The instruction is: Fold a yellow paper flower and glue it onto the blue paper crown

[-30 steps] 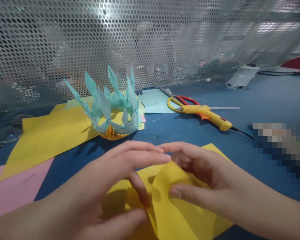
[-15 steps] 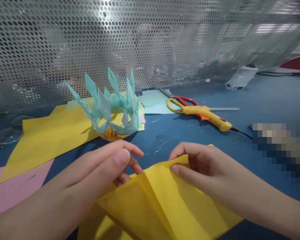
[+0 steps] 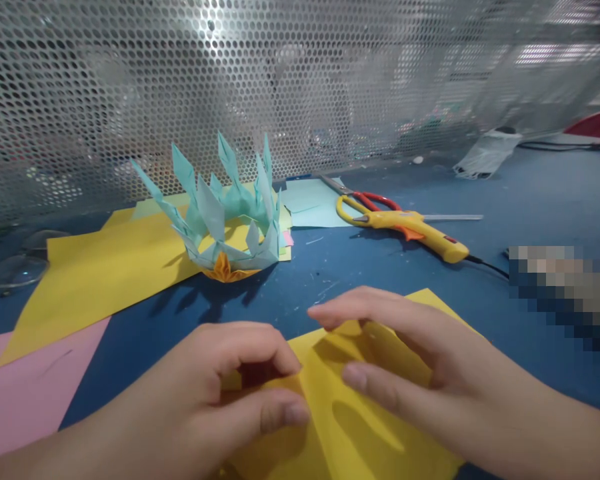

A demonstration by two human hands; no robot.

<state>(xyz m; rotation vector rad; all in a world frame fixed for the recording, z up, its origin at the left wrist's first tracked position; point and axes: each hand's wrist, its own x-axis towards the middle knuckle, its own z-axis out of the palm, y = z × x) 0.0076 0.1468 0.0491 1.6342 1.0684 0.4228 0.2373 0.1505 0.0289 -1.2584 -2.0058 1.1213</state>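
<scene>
A sheet of yellow paper (image 3: 325, 427) with a raised fold lies at the front of the blue table, under both hands. My left hand (image 3: 230, 393) grips the fold between thumb and curled index finger; its other fingers are hidden. Over the right half of the sheet is my right hand (image 3: 405, 360), thumb and fingers apart, holding nothing. Just beyond the hands stands a light-blue folded paper crown (image 3: 210, 210) with tall points and an orange ornament (image 3: 223, 269) low on its front.
A yellow glue gun (image 3: 420, 230) with a cord lies right of the crown, against scissors (image 3: 375, 202). Yellow paper (image 3: 105, 267), pink paper (image 3: 40, 380) and glasses (image 3: 15, 270) are at left. Light-blue paper (image 3: 313, 203) lies behind. Perforated metal mesh (image 3: 300, 87) borders the table's back.
My left hand has moved down and taken the paper's fold between thumb and index finger. My right hand has let go of the paper's edge and spread its fingers.
</scene>
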